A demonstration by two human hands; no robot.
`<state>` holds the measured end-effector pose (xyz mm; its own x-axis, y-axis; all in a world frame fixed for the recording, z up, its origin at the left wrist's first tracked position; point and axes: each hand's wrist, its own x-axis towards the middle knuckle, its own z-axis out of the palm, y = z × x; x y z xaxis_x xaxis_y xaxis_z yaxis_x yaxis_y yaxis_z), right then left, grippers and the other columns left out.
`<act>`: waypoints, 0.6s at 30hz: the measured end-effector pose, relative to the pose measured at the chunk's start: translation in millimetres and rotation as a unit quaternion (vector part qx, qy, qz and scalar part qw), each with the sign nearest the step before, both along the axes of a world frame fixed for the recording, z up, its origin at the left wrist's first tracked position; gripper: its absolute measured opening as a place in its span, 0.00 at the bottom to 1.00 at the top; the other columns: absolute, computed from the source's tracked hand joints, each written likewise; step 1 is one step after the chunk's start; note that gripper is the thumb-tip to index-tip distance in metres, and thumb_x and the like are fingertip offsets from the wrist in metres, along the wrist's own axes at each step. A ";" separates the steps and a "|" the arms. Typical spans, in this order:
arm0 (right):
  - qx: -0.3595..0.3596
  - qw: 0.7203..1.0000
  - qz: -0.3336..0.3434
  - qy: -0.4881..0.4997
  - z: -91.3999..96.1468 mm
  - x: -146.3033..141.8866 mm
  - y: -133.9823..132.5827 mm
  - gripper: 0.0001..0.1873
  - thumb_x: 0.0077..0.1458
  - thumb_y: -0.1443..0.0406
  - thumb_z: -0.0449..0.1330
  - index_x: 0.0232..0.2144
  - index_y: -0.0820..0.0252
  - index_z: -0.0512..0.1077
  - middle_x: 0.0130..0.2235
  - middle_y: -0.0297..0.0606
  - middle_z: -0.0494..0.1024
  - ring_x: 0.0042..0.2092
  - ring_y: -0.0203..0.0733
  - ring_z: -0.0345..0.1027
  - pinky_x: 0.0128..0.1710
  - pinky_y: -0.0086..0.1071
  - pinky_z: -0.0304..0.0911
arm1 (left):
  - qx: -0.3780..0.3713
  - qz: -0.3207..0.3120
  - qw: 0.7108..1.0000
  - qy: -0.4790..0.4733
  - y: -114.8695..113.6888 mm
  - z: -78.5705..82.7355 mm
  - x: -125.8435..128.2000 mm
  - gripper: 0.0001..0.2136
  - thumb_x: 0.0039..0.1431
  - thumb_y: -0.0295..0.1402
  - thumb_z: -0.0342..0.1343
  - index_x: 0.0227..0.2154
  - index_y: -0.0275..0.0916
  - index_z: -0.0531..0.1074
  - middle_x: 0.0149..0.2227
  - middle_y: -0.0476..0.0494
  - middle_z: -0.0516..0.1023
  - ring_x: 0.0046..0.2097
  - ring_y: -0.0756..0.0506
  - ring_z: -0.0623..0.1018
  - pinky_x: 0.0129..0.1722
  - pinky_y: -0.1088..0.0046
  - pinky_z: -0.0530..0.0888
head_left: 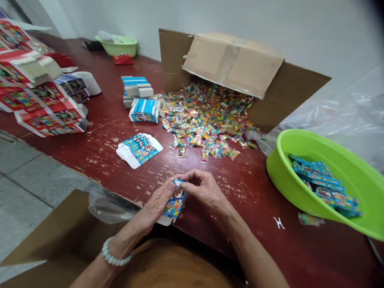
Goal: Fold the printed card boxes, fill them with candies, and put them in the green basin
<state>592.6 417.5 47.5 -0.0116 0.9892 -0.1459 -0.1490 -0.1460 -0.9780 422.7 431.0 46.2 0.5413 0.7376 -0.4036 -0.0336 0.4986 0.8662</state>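
Near the table's front edge, a small blue printed candy box (174, 204) is between my two hands. My left hand (157, 202) is wrapped round its left side. The fingers of my right hand (202, 188) pinch the white flap at its top end. At the lower end another white flap sticks out. Beyond my hands lies a fanned stack of flat blue box blanks (139, 150). Small clear packets of coloured candy (207, 140) spread over the table behind, spilling from a cardboard carton (232, 60) on its side.
At the right stands a green basin (282, 176) with several blue boxes in it. Bundled blue blanks (145, 110) and stacked red bundles (51, 116) are at the left. A red tape dispenser (122, 60) sits farther back. Below the front edge is an open carton (66, 232).
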 end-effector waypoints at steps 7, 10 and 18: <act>-0.016 0.999 -0.048 0.010 -3.0 -3.2 -1.4 0.13 0.43 0.58 0.72 0.26 0.61 0.76 0.31 0.37 0.81 0.30 0.37 0.72 0.33 0.32 0.68 | -0.016 -0.022 0.999 -0.025 3.8 -5.2 -8.1 0.30 0.60 0.52 0.56 0.63 0.48 0.64 0.34 0.44 0.78 0.29 0.47 0.78 0.26 0.72 0.78; 0.029 0.999 -0.020 -0.032 -2.3 -0.1 -4.9 0.13 0.50 0.56 0.68 0.27 0.59 0.75 0.29 0.35 0.79 0.29 0.37 0.69 0.31 0.33 0.67 | -0.015 0.006 1.000 -0.017 1.3 -5.5 -3.4 0.30 0.59 0.53 0.56 0.62 0.51 0.65 0.35 0.45 0.79 0.30 0.47 0.77 0.24 0.74 0.77; 0.229 0.927 0.046 -0.295 5.2 12.1 -7.8 0.04 0.60 0.63 0.60 0.34 0.55 0.74 0.38 0.38 0.74 0.41 0.42 0.68 0.44 0.36 0.63 | 0.005 0.023 1.000 -0.003 0.0 -6.7 9.6 0.26 0.60 0.53 0.55 0.58 0.49 0.65 0.32 0.51 0.76 0.24 0.52 0.74 0.21 0.78 0.72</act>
<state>604.7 409.7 52.7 -0.1506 0.9475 0.2820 0.4230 0.3196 -0.8479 432.3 431.0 39.5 0.5100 0.7657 -0.3920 -0.0615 0.4870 0.8712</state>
